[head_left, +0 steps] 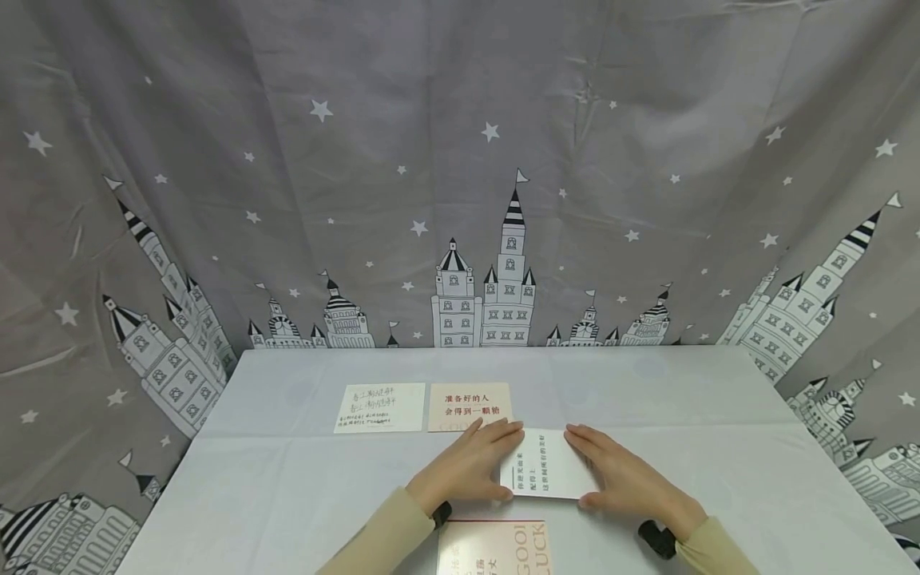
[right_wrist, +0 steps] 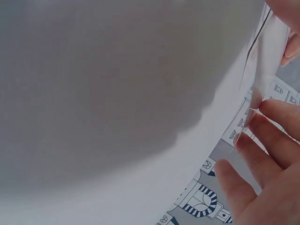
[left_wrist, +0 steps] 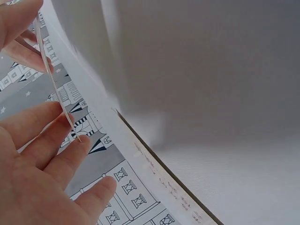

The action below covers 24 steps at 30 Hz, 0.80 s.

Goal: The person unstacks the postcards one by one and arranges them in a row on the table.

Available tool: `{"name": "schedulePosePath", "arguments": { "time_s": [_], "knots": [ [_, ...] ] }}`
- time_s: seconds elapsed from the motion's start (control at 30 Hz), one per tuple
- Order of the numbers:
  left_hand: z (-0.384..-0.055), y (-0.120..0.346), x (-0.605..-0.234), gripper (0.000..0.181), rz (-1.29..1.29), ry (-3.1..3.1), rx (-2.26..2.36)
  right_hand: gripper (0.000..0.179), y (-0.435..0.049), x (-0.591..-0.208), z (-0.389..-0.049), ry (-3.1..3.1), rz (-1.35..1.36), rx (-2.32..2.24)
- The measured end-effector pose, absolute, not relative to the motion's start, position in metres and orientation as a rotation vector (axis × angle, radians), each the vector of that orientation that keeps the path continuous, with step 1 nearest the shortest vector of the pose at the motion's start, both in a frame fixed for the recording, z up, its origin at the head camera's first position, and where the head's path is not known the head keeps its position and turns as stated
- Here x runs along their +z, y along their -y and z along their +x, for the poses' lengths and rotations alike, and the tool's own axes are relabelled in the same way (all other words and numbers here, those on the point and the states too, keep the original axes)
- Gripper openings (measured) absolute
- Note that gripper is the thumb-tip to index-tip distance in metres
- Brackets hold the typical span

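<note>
I had both hands on the white rectangular card with black printed lines (head_left: 549, 465), which sat on the pale grey tablecloth (head_left: 287, 479) near the front edge, between my wrists. My left hand (head_left: 470, 467) pinched its left edge, fingers on top and thumb hidden from the head view; my right hand (head_left: 625, 475) pinched the right edge likewise, and both wrist views showed the thin card edge caught between fingertips. By my judgement the row was partly laid: a cream card with handwriting (head_left: 380, 407) and a pale pink card with red characters (head_left: 469, 406) already lay side by side further back, while this third card was not yet released. A pink printed booklet (head_left: 492, 548) waited at the near edge.
</note>
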<state>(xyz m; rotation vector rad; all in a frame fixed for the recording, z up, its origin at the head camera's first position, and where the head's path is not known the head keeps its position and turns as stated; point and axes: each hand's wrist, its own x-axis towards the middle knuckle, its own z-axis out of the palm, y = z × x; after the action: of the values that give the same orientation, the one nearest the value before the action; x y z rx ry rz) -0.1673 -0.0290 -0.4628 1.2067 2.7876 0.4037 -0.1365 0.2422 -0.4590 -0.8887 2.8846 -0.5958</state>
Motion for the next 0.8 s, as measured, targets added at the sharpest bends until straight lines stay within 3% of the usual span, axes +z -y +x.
{"name": "schedulePosePath", "arguments": {
  "time_s": [0.8],
  "knots": [
    [-0.198,0.01,-0.469,0.083,1.155,-2.769,0.382,0.088,-0.254,-0.463,-0.165,-2.899,-0.901,-0.516]
  ]
}}
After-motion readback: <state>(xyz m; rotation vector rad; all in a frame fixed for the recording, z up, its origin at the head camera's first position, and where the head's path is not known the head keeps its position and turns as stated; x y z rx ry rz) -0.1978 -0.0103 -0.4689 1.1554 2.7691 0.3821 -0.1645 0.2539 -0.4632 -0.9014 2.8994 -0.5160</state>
